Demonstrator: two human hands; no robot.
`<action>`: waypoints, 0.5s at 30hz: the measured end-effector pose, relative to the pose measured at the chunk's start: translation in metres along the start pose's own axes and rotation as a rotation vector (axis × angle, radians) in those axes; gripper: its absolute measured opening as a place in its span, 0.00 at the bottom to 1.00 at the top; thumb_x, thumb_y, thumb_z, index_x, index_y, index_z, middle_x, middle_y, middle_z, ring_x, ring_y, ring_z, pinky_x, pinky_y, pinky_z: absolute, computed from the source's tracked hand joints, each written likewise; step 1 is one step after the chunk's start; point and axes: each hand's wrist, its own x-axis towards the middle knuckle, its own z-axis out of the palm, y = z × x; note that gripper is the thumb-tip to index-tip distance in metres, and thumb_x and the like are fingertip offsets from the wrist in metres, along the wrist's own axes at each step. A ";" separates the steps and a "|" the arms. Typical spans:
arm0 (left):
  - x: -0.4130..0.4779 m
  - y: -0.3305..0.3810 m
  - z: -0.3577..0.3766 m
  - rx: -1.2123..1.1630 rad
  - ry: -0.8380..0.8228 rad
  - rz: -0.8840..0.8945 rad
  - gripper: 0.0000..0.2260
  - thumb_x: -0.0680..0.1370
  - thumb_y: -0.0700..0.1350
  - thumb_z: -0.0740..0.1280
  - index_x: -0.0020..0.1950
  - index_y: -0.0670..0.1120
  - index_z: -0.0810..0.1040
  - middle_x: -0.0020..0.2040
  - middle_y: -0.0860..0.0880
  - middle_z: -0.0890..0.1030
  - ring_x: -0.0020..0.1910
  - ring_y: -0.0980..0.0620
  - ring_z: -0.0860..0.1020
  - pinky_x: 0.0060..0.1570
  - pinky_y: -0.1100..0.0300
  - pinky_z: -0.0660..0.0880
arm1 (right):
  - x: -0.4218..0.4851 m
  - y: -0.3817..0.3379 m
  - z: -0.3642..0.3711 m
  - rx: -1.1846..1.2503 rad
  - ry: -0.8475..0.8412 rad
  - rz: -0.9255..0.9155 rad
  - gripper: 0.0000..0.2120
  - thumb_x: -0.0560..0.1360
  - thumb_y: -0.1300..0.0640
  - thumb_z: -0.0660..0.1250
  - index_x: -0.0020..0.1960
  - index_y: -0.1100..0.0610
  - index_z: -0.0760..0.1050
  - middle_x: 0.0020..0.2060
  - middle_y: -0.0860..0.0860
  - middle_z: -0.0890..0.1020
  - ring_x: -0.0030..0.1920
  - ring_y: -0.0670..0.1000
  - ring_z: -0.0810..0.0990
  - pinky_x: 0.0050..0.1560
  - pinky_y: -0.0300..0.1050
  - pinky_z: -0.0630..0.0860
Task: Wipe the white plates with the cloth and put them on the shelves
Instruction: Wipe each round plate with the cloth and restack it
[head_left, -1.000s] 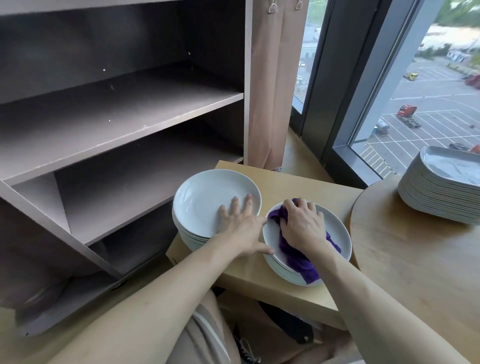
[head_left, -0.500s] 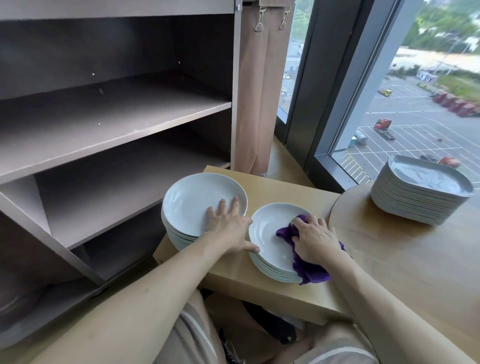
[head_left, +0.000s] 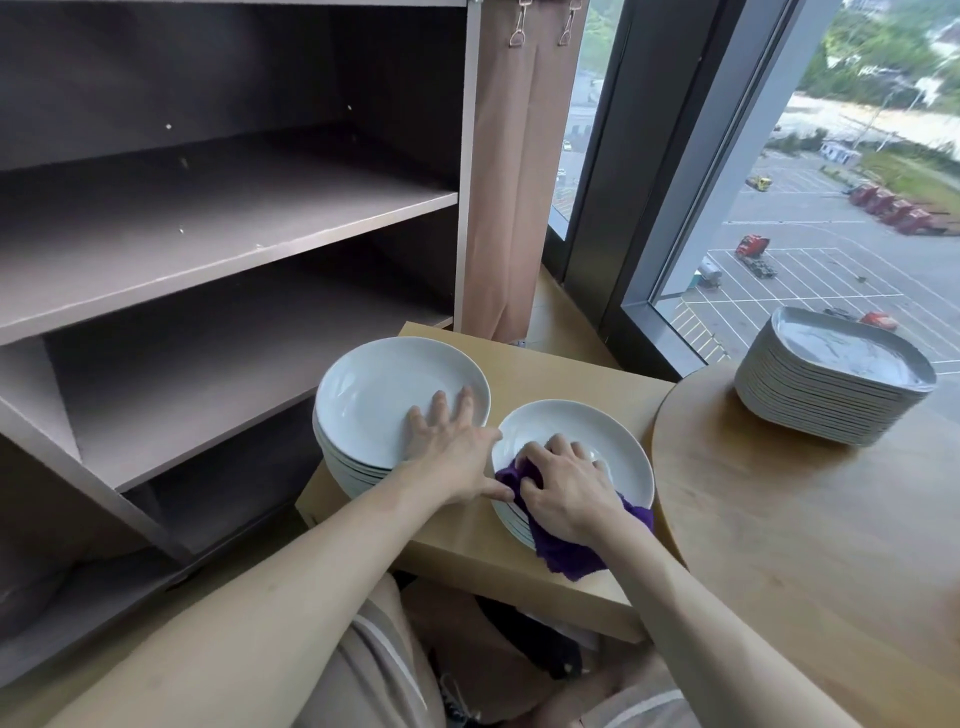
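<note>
Head view is showing the right hand bearing down on the near-left part of the top plate of the right stack of white plates. Its fingers are curling over a bunched purple cloth and holding it against the plate. The cloth's loose end is trailing out under the wrist and over the near rim.

Just left of this grip, the left hand is lying flat, fingers straight and spread, holding nothing. It is pressing on the top plate of the left stack of white plates, and its thumb is reaching to the right stack's rim.

Both stacks are sitting on a small wooden table. The shelves are standing left of and beyond the left hand. Well to the right of the cloth grip, a stack of squarish plates is resting on a round table.
</note>
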 end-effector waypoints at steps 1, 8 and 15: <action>0.000 0.000 0.000 -0.002 -0.001 0.000 0.37 0.71 0.74 0.67 0.75 0.60 0.67 0.83 0.42 0.45 0.79 0.32 0.46 0.72 0.32 0.54 | 0.004 -0.001 0.002 -0.001 0.014 -0.011 0.12 0.80 0.46 0.56 0.60 0.46 0.71 0.57 0.48 0.71 0.59 0.53 0.68 0.56 0.53 0.62; 0.002 0.001 0.002 -0.001 0.036 0.010 0.43 0.71 0.74 0.67 0.80 0.64 0.51 0.82 0.41 0.45 0.79 0.32 0.47 0.72 0.32 0.54 | 0.035 -0.006 0.015 0.008 0.190 0.025 0.11 0.80 0.43 0.56 0.58 0.47 0.70 0.53 0.48 0.72 0.57 0.54 0.71 0.52 0.51 0.64; 0.004 0.001 0.004 -0.003 0.049 0.005 0.45 0.71 0.74 0.67 0.81 0.63 0.49 0.82 0.40 0.45 0.79 0.31 0.47 0.72 0.31 0.53 | 0.056 -0.005 0.028 -0.065 0.367 0.137 0.15 0.79 0.42 0.55 0.60 0.49 0.69 0.58 0.52 0.76 0.57 0.56 0.72 0.53 0.55 0.70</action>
